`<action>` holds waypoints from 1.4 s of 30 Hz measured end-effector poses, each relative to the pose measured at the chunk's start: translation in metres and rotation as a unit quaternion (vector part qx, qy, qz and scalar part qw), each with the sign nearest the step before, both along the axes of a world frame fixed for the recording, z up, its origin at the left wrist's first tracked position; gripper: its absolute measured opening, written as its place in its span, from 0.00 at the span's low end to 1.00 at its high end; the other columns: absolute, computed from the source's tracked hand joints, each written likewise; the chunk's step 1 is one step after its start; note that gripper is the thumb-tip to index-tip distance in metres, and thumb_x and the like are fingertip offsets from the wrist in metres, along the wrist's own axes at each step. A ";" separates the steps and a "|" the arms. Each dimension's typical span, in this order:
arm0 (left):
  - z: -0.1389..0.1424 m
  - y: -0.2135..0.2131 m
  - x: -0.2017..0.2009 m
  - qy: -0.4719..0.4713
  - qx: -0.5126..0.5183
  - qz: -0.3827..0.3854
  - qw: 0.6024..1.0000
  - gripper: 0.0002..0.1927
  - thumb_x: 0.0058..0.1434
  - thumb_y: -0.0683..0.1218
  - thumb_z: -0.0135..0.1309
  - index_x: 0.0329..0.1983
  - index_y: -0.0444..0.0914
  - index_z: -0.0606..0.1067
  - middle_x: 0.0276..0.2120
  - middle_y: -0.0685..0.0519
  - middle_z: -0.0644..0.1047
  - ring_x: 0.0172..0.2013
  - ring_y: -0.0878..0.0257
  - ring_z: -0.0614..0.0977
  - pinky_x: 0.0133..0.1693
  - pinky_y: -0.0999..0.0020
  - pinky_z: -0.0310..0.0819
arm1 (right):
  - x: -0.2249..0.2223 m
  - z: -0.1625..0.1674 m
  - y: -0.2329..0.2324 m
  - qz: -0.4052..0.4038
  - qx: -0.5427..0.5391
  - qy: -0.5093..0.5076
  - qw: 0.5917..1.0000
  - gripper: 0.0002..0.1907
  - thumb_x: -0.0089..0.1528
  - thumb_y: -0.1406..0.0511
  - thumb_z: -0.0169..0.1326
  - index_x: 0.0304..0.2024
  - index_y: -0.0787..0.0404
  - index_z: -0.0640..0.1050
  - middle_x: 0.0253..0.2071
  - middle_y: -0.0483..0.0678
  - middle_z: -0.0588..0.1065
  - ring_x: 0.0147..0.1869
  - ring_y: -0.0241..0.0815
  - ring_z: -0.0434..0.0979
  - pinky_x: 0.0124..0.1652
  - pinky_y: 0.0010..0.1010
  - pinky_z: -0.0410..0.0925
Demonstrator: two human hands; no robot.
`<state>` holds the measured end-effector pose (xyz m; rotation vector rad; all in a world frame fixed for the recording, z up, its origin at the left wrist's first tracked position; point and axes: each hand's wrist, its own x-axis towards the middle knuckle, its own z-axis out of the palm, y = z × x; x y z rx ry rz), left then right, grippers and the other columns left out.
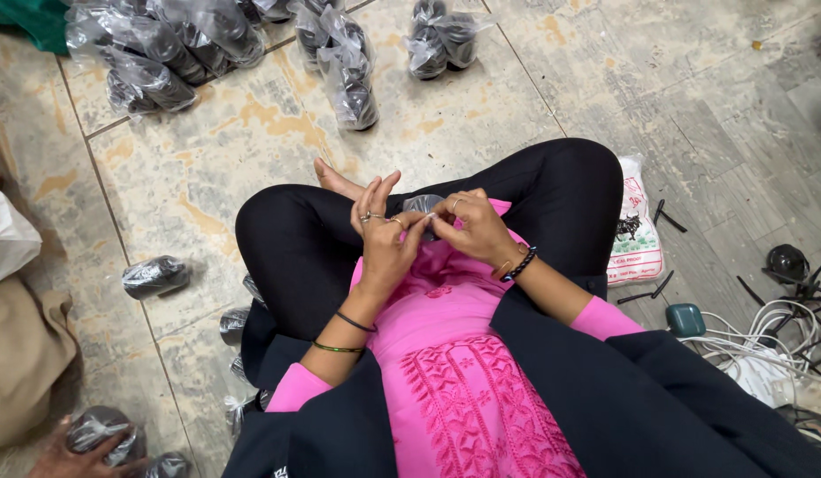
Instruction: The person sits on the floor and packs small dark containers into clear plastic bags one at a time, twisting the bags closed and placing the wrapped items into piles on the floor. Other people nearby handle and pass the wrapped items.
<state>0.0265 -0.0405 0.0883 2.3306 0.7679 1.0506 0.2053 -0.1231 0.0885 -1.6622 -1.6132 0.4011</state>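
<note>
the fingers (416, 223) of both hands meet over her lap, pinched together on the top of a small clear plastic packet (424, 204) with something dark inside. the left hand (384, 239) has thumb and forefinger closed on the plastic while its other fingers fan up and away, rings showing. the right hand (475, 226) curls in from the other side, fingertips closed on the same bit of film. neither hand is open; both grip the one packet, which sits just above the pink tunic (446, 354), between her crossed knees in black trousers (295, 248).

it looks to me like the closing stage: the dark item seems already inside and the mouth of the bag is being twisted or knotted. i cannot tell whether a knot is formed, the fingers hide it. the next move, as i judge it, calls for keeping the film taut between the two pinches so the neck does not slip loose.

further out on the tiled floor (207, 168), a heap of finished-looking packets (162, 53) lies at the far side, with another cluster (344, 62) and a pair (441, 40) beside it. a single packet (154, 276) rests to her left, a few more by her hip (238, 323). a white printed bag (636, 235) lies by her right knee, near black sticks (667, 215) and a tangle of white cables (764, 341). at the lower left corner another person's hand (69, 456) rests on a packet (99, 429).
</note>
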 end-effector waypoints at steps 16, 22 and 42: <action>-0.006 0.029 -0.004 -0.015 -0.210 -0.110 0.971 0.07 0.55 0.46 0.66 0.35 0.39 0.84 0.60 0.46 0.73 0.63 0.51 0.71 0.64 0.52 0.59 | -0.011 -0.011 0.000 0.032 -0.019 0.250 0.967 0.02 0.62 0.70 0.56 0.37 0.64 0.76 0.37 0.45 0.76 0.37 0.34 0.75 0.39 0.27 0.70; 0.003 0.000 -0.002 0.032 0.036 -0.045 0.998 0.05 0.61 0.42 0.64 0.40 0.40 0.83 0.61 0.53 0.74 0.65 0.54 0.72 0.68 0.50 0.50 | -0.001 -0.013 0.003 0.038 -0.053 0.219 0.974 0.03 0.62 0.70 0.55 0.38 0.64 0.76 0.33 0.44 0.76 0.37 0.33 0.76 0.40 0.27 0.71; -0.014 0.019 -0.007 -0.062 -0.082 0.050 0.993 0.04 0.64 0.41 0.61 0.34 0.37 0.78 0.61 0.47 0.73 0.66 0.50 0.68 0.68 0.52 0.59 | -0.016 0.035 0.033 -0.008 0.162 -0.172 0.972 0.06 0.61 0.68 0.60 0.34 0.59 0.74 0.32 0.48 0.73 0.39 0.48 0.72 0.47 0.42 0.60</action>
